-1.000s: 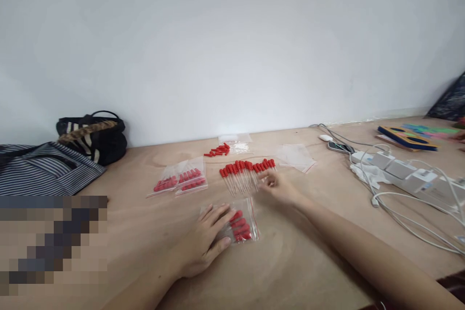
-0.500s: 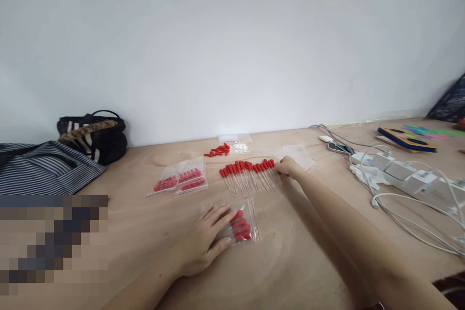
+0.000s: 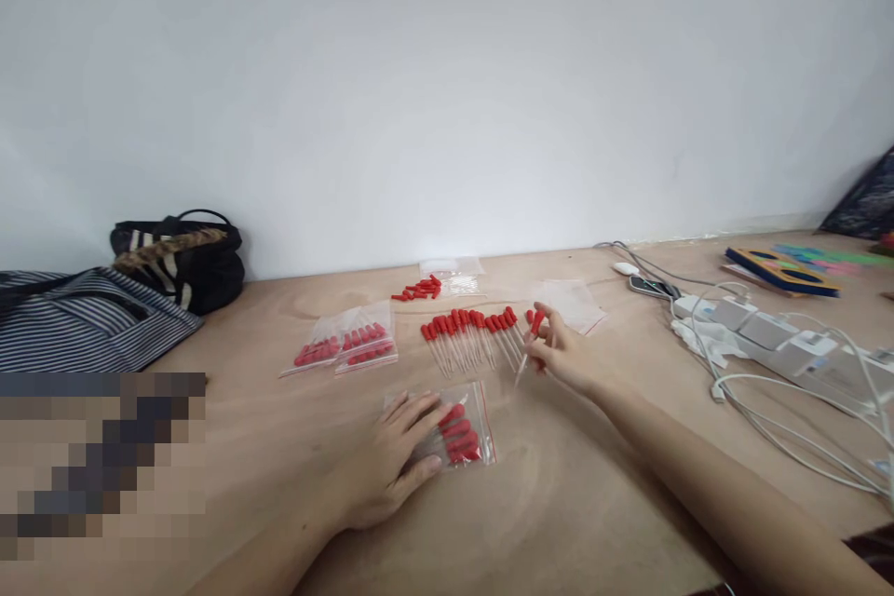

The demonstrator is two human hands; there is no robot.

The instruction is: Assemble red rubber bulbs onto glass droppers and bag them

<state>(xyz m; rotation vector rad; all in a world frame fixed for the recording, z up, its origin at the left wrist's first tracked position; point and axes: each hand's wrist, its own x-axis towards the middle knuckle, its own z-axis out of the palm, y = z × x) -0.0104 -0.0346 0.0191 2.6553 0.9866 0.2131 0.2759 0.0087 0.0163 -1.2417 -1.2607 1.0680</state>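
My left hand (image 3: pixel 398 466) lies with fingers spread on a clear zip bag (image 3: pixel 485 410) that has several red-topped droppers (image 3: pixel 462 442) inside. Between the fingers of my right hand (image 3: pixel 559 349) is one dropper (image 3: pixel 536 324), its red bulb up and its thin clear tube pointing down and left. Just left of that hand, a row of red-bulbed droppers (image 3: pixel 457 324) lies on the table. Two or more filled bags (image 3: pixel 363 345) rest farther left. Behind the row are loose red bulbs (image 3: pixel 419 289) and clear tubes (image 3: pixel 462 283) by a bag.
An unfilled-looking clear bag (image 3: pixel 573 303) lies behind my right hand. White power strips (image 3: pixel 768 335) and cables (image 3: pixel 754 410) spread along the right, near a blue and yellow board (image 3: pixel 782 270). A black bag (image 3: pixel 209 265) and striped cloth (image 3: pixel 104 321) sit at left.
My right hand has moved slightly toward me from the row's right end, and a dropper now shows in its fingers. My left hand stays on the bag.
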